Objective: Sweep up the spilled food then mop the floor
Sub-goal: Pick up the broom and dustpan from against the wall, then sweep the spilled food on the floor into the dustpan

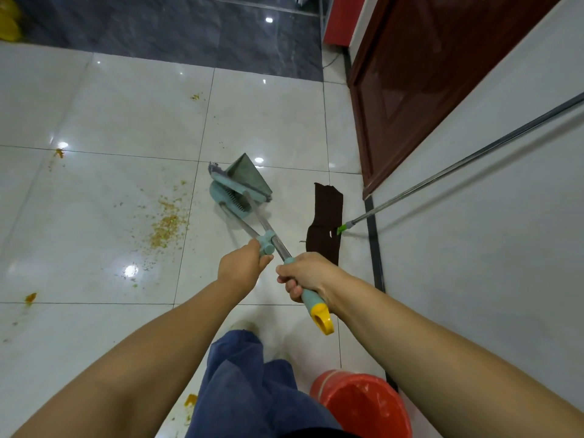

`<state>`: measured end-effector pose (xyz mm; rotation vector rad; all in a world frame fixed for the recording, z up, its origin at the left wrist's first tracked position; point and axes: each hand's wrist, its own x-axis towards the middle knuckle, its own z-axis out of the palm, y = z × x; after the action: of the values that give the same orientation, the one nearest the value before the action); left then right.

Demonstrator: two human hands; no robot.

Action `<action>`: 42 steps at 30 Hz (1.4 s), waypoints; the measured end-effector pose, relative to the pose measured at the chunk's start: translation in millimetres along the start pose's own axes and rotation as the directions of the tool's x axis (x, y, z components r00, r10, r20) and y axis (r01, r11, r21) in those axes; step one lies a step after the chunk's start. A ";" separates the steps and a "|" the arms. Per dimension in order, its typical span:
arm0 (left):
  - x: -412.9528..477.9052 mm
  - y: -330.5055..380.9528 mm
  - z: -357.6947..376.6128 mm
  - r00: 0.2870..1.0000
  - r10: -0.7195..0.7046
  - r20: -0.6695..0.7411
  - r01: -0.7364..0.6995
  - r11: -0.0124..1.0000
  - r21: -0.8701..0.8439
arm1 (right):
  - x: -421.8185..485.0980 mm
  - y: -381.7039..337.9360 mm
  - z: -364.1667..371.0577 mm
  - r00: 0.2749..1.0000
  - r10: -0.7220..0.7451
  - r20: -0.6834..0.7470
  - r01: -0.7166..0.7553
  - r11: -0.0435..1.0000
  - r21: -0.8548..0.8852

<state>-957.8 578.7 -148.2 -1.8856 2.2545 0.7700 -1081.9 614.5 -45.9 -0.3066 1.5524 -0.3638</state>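
Clearly, the task is only at its beginning. The spilled food (167, 226) is lying unswept on the white tiled floor (110, 115), as a patch of yellow-orange crumbs in the middle of the floor. Smaller orange spots are scattering toward its left edge. The mop (325, 222), with its brown cloth, is leaning against the wall at the right edge of the floor, and no hand is touching it, so the mopping is waiting too.

The broom and dustpan set (240, 188) is standing on the floor just to the right of the crumbs, apart from them. A teal clip (267, 241) is joining its two metal poles. The left hand (243, 267) is clenching around the pole at this clip, with the fingers (265, 260) curling over it. The right hand (303, 276) is grasping the teal grip of the longer handle, and the yellow end is sticking out below its fingers (294, 289). A red bin (363, 406) is standing by the wall near the person's feet.
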 end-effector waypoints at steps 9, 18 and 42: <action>-8.0 4.9 -10.9 0.980 -0.181 -0.078 0.174 0.981 -0.083 | 6.8 3.6 15.5 0.989 -0.149 -0.003 0.148 0.987 -0.055; -28.6 -51.8 -30.8 0.929 -0.330 -0.167 0.297 0.935 -0.193 | 29.9 -12.4 16.7 0.980 -0.184 0.080 0.181 0.983 0.041; -43.6 -212.3 -111.7 0.475 -0.862 -0.177 0.581 0.458 -0.673 | 103.3 -103.7 142.3 0.905 0.245 0.348 -0.301 0.947 0.116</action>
<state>-720.9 546.5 -100.5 -3.3151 0.9916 0.8220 -944.8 472.1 -97.0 -0.0111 1.2036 -0.2063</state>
